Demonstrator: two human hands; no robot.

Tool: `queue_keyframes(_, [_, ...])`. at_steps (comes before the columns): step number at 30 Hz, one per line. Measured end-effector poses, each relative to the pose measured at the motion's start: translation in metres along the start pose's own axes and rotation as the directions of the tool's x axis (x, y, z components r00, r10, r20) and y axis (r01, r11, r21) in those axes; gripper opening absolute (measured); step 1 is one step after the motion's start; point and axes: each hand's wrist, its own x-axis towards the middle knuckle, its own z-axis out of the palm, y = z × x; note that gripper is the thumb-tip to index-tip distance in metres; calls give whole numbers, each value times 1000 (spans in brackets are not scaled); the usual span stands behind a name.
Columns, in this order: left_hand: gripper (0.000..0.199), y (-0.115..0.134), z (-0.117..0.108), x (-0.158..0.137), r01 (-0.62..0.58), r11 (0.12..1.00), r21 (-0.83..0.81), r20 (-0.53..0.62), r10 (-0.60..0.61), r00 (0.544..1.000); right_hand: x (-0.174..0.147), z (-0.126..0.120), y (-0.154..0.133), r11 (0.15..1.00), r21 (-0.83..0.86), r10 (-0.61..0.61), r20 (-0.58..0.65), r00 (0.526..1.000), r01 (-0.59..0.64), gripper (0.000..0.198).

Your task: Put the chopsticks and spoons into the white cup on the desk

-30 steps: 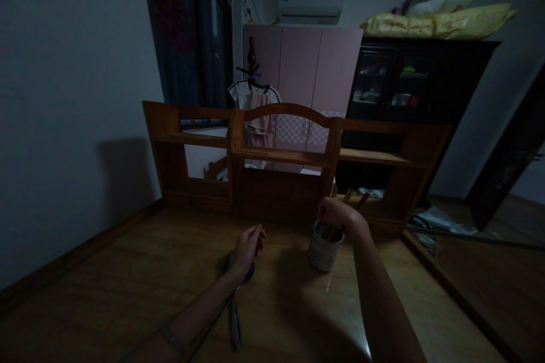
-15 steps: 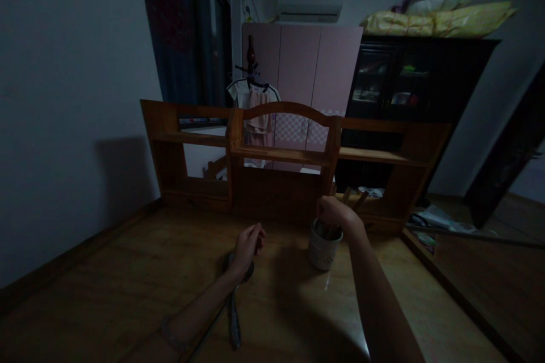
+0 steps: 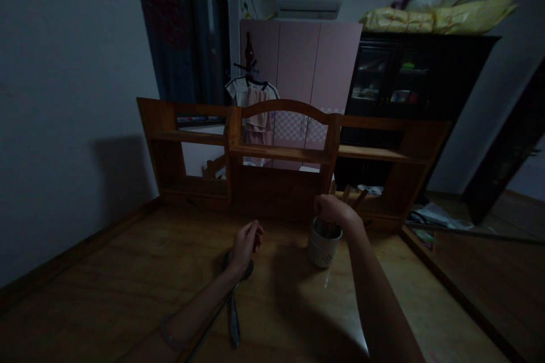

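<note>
My right hand point(image 3: 330, 208) is closed over the mouth of a pale utensil holder point(image 3: 322, 249) with small holes in its side. Wooden chopsticks point(image 3: 327, 231) run from under its fingers into the holder, and thicker wooden sticks point(image 3: 360, 199) lean out behind it. The fingertips are partly hidden. My left hand point(image 3: 246, 245) is held with curled fingers, nothing visible in them, left of the holder. Beneath its wrist lie metal utensils, one with a dark round head point(image 3: 247, 270) and one with a patterned handle point(image 3: 234, 323); the forearm covers part of them.
The wooden tabletop point(image 3: 140, 272) has a raised shelf unit point(image 3: 281, 153) along its back and a ledge point(image 3: 447, 278) on the right. A wall point(image 3: 72, 125) borders the left side. Beyond stand a pink wardrobe point(image 3: 298, 62), a dark cabinet point(image 3: 443, 79) and hanging clothes point(image 3: 255, 102).
The view has shifted very slightly. The holder appears turned a little, its hole pattern showing differently. Both hands stay almost where they were.
</note>
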Motion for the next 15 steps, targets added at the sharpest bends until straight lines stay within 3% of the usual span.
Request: queue_keyframes(15, [42,1,-1,2,-27,999,29,-34,28,999,-3,-6,6,999,-13,-31,-96,995,30,28])
